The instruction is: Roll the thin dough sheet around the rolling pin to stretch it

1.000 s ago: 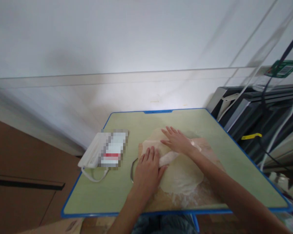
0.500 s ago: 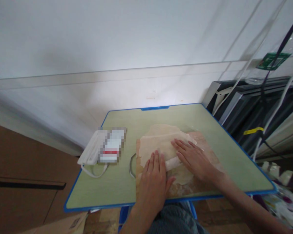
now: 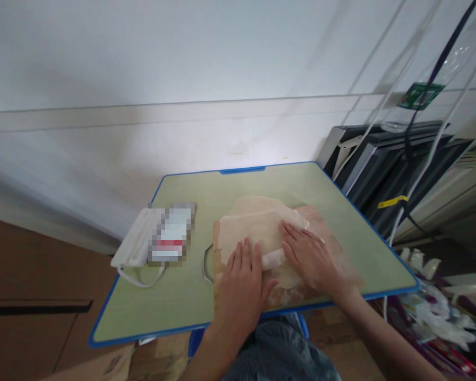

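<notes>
Dough sheet (image 3: 257, 225): it is lying draped over a wooden board (image 3: 333, 248) just right of frame centre, on the green table (image 3: 182, 296) with the blue rim. You are pressing both palms flat on a rolling pin (image 3: 273, 259), which is mostly hidden under a wrap of dough between your hands. Left hand (image 3: 241, 283) is resting fingers extended, not clasped; right hand (image 3: 311, 256) is likewise open and flat, fingers spread on the dough. Neither is gripping anything.

Handling judgement: the sheet is looking thin, soft and limp, so likely to stretch or tear if pulled at one edge. It is probably slightly tacky where unfloured. Take hold by supporting it over the pin or under a broad span with flat fingers, not by pinching.

A white packet (image 3: 154, 241) is sitting at centre left, well apart from the board.
</notes>
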The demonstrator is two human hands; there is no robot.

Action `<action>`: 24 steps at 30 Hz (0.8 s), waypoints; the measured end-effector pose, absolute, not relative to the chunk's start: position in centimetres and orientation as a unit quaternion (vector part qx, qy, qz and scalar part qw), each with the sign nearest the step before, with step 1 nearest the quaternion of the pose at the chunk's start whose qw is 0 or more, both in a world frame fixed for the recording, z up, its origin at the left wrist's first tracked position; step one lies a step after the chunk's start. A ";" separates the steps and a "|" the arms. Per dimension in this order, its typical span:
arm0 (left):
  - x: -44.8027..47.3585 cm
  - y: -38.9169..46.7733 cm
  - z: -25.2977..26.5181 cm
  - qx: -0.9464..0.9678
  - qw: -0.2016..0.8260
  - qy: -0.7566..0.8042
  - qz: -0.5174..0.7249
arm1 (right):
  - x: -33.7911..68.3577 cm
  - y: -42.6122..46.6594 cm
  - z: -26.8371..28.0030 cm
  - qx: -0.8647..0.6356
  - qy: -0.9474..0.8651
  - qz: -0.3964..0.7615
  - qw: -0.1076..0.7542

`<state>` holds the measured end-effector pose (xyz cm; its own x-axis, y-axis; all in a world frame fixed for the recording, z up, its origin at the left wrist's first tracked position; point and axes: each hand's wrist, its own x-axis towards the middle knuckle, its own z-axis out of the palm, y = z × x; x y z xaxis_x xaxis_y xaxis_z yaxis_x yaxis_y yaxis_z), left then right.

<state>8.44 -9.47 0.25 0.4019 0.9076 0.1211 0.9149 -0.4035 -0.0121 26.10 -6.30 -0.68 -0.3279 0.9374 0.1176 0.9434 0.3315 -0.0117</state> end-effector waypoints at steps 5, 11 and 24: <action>8.5 -10.5 -0.3 -0.833 0.038 -0.548 -0.067 | 27.2 -9.0 -1.7 -0.570 -0.807 -0.096 0.119; 8.0 -7.4 0.7 -0.825 0.012 -0.562 -0.055 | 26.4 -3.3 -0.2 -0.541 -0.839 -0.011 0.052; 8.0 -9.8 0.2 -0.844 0.008 -0.531 -0.080 | 26.7 -8.7 -1.4 -0.578 -0.803 -0.073 0.121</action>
